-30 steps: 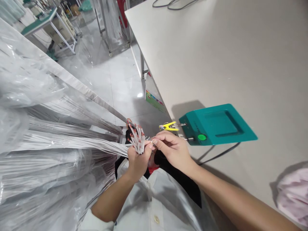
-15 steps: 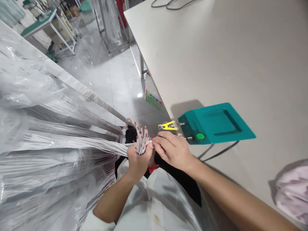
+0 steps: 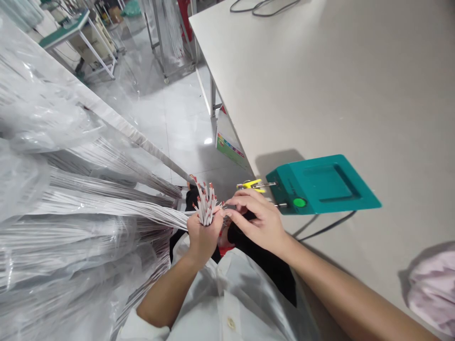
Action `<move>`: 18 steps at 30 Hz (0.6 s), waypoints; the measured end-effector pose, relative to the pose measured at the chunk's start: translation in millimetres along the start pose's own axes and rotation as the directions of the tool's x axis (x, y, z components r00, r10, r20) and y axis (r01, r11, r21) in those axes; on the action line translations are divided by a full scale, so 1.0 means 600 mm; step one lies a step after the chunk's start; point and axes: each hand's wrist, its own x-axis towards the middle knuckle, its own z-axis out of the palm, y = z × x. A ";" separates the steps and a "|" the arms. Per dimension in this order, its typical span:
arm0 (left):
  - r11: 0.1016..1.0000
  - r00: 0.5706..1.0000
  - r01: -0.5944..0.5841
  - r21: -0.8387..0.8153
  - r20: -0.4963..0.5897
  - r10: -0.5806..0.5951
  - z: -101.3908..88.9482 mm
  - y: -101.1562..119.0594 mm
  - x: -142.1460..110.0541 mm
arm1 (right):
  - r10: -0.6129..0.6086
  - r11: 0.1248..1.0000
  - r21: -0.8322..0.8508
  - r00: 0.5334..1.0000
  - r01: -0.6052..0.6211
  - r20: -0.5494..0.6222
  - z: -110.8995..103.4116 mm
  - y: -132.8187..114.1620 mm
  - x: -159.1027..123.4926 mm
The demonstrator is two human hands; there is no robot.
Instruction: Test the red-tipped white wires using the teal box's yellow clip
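In the head view, my left hand [image 3: 203,237] is closed round a bundle of thin white wires [image 3: 205,208]. Their reddish tips fan out above the fist, while the long lengths run off to the left. Just right of the tips is my right hand [image 3: 258,218], its thumb and forefinger a little apart at the edge of the bundle. No wire shows clearly between those two fingers. Beyond the right hand, a green device [image 3: 320,184] with a round green button sits at the table edge. A yellow clip [image 3: 250,184] is on one of its metal prongs.
A large pale table [image 3: 320,94] spans the right side, with a black cable [image 3: 263,8] at its far end and pink cloth [image 3: 433,289] at lower right. Plastic-wrapped wire bundles [image 3: 64,251] hang along a rail [image 3: 135,135] at left. A printed box [image 3: 230,147] stands below the table.
My right thumb and forefinger have moved apart from a closer pinch at the wire tips. My left hand keeps its hold, and the wire tips have spread slightly leftward.
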 end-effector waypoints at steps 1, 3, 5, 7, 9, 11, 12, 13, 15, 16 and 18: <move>1.000 1.000 0.003 -0.015 0.001 -0.003 0.001 -0.001 -0.001 | -0.016 1.000 -0.024 1.000 0.016 -0.003 0.002 0.000 -0.002; 0.999 1.000 0.005 -0.038 0.005 -0.005 0.002 -0.004 -0.002 | -0.047 0.997 -0.066 0.999 0.047 -0.002 0.004 0.002 -0.005; 0.999 1.000 0.003 -0.032 0.008 -0.003 0.002 -0.007 -0.002 | -0.068 0.993 -0.094 0.997 0.070 0.022 0.005 0.005 -0.006; 1.000 1.000 0.005 -0.016 0.013 -0.005 0.003 -0.008 -0.003 | -0.067 0.992 -0.100 0.995 0.074 0.075 0.003 0.009 -0.006; 1.000 0.999 0.022 -0.021 0.023 -0.022 0.003 -0.006 -0.003 | -0.049 0.995 -0.077 0.991 0.059 0.127 0.002 0.012 -0.004; 0.999 0.999 0.040 -0.035 0.021 -0.040 0.002 -0.001 -0.002 | -0.016 0.999 -0.047 0.990 0.023 0.143 0.000 0.014 -0.002; 0.998 0.999 0.048 -0.041 0.010 -0.048 0.001 0.001 -0.001 | 0.003 0.999 -0.037 0.991 0.002 0.137 0.000 0.014 -0.002; 0.998 0.999 0.052 -0.045 -0.006 -0.052 0.000 0.004 0.000 | 0.020 0.999 -0.034 0.992 -0.016 0.126 -0.001 0.015 -0.001; 0.998 0.998 0.050 -0.038 -0.028 -0.051 -0.003 0.009 0.002 | 0.042 0.998 -0.041 0.994 -0.039 0.100 -0.001 0.015 -0.001; 0.998 0.998 0.046 -0.030 -0.032 -0.047 -0.005 0.011 0.003 | 0.047 0.998 -0.046 0.995 -0.043 0.083 -0.001 0.014 -0.001; 0.999 0.999 0.035 -0.006 -0.027 -0.035 -0.006 0.011 0.005 | 0.034 0.998 -0.051 0.999 -0.032 0.038 -0.002 0.013 -0.001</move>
